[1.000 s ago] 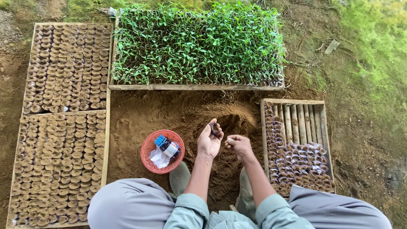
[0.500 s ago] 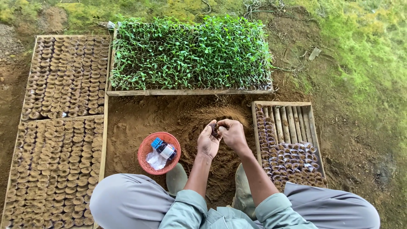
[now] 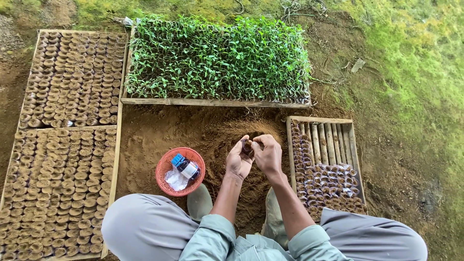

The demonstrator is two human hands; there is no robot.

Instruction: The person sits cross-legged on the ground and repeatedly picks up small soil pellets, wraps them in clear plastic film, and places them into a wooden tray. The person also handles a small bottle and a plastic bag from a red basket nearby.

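Beyond the grip, farthest out, the big wooden tray of green seedlings (image 3: 217, 60) fills the top of the view. Off to the left of the grip, two wooden trays of filled soil pots (image 3: 63, 145) stand packed row on row. Just right of the grip sits the slatted wooden tray (image 3: 328, 164), its near half stocked with small wrapped pots, its far slats bare. Directly beneath the hands lies the mound of loose brown soil (image 3: 212, 140). Near and left of the grip, a small red basket (image 3: 180, 171) holds a little bottle and a scrap of plastic.

Now the grip itself: the left hand (image 3: 238, 162) cups a small dark soil pot (image 3: 247, 146), fingers curled closed round it, and the right hand (image 3: 268, 154) pinches in on its top from the other side. Both hands are shut on that one pot, held above the mound.

To do this well, I'd judge: keep the pot upright, press evenly with the fingertips so the soil firms without the wrap splitting, and work over the mound so crumbs fall back there.
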